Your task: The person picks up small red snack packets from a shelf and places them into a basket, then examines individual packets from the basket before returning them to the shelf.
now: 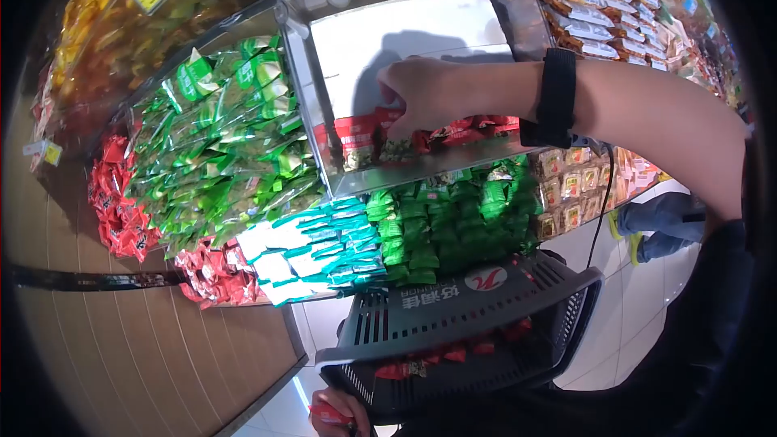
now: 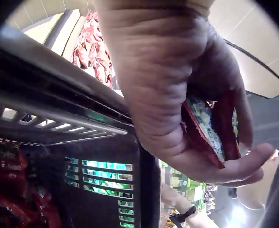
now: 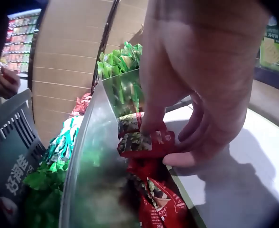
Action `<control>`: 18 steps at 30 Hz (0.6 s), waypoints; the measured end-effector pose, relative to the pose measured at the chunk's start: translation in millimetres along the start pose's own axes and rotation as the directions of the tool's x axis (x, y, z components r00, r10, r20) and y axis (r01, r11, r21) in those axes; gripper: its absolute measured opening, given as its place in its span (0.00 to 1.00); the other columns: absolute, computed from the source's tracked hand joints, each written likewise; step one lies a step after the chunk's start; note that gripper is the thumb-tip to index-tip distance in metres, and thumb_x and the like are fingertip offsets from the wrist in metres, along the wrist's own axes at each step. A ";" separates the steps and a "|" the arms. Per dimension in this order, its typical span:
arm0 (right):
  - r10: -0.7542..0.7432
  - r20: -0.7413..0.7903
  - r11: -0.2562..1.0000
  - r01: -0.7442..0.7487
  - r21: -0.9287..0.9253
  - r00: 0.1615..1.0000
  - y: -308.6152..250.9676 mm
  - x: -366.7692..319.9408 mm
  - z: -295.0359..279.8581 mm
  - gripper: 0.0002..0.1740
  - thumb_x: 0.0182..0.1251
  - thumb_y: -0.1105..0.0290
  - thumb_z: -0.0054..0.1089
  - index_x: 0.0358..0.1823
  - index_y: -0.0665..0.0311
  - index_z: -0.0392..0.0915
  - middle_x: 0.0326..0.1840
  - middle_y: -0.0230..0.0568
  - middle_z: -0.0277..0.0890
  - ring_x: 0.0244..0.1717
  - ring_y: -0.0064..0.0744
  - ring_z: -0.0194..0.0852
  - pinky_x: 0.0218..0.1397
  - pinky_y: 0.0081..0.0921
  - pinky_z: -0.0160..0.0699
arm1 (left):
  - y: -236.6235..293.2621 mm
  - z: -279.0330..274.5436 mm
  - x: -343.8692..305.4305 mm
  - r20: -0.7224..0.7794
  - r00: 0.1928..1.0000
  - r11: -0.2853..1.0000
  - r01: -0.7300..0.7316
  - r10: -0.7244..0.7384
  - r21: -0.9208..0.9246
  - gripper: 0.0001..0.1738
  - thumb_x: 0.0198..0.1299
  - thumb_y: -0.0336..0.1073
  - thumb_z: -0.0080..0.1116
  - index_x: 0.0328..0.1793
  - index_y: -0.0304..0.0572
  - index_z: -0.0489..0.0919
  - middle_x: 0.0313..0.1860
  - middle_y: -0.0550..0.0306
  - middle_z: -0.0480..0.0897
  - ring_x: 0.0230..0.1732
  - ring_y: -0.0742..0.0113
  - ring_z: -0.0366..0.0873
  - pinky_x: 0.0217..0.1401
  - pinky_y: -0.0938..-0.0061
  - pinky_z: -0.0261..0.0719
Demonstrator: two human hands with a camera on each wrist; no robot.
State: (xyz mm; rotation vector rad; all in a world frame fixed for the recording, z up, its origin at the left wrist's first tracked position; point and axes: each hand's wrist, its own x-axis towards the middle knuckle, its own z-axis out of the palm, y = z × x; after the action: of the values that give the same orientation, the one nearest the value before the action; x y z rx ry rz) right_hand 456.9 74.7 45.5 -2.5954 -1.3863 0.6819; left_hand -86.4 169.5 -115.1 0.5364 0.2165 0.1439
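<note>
My right hand [image 1: 429, 93] reaches into a clear plastic bin [image 1: 295, 28]. In the right wrist view its thumb and fingers pinch a small red snack packet [image 3: 146, 144], which has a food picture on it. More red packets [image 3: 165, 204] lie along the bin's front wall. My left hand [image 1: 340, 409] is low, beside the near side of a dark grey shopping basket [image 1: 453, 295]. In the left wrist view its curled fingers hold a red packet [image 2: 201, 130] with a patterned face, partly hidden by the palm. Several red packets [image 2: 9, 178] lie inside the basket.
Green packets [image 1: 218, 146] fill the display left of the bin. Teal-and-white packets [image 1: 340, 243] and green ones [image 1: 437, 231] lie between bin and basket. Stacked brown-and-white bags [image 1: 587, 12] stand at the far right. Another person's legs [image 1: 664, 222] show at right.
</note>
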 end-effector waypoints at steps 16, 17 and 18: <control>-0.049 0.208 0.915 -0.040 0.402 0.977 34.0 18.4 -10.7 0.22 0.63 0.67 0.76 0.53 0.73 0.79 0.43 0.43 0.84 0.38 0.31 0.84 0.43 0.28 0.85 | 2.4 31.0 29.4 0.013 0.999 0.999 0.050 -0.050 0.019 0.24 0.50 0.28 0.79 0.49 0.27 0.77 0.25 0.38 0.82 0.16 0.53 0.81 0.14 0.71 0.79; -0.041 0.218 0.915 -0.051 0.400 0.975 33.5 16.5 -14.2 0.22 0.63 0.67 0.75 0.53 0.73 0.79 0.43 0.43 0.84 0.38 0.31 0.84 0.43 0.28 0.85 | 2.6 30.4 29.6 0.015 0.998 0.998 0.054 -0.054 0.023 0.24 0.50 0.28 0.79 0.49 0.27 0.77 0.25 0.38 0.82 0.16 0.53 0.81 0.14 0.71 0.79; -0.033 0.227 0.916 -0.061 0.397 0.973 32.2 15.5 -17.0 0.21 0.64 0.67 0.74 0.52 0.73 0.79 0.44 0.43 0.84 0.38 0.31 0.84 0.44 0.29 0.85 | 2.7 29.8 29.7 0.018 0.998 0.998 0.056 -0.056 0.026 0.24 0.50 0.28 0.79 0.49 0.27 0.77 0.25 0.38 0.82 0.16 0.53 0.81 0.14 0.71 0.79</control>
State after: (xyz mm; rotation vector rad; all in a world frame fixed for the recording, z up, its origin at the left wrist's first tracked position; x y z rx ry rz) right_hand 496.3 70.5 45.6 -2.2568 -1.1295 1.1641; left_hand -50.7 162.8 -93.7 0.5559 0.2149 0.0817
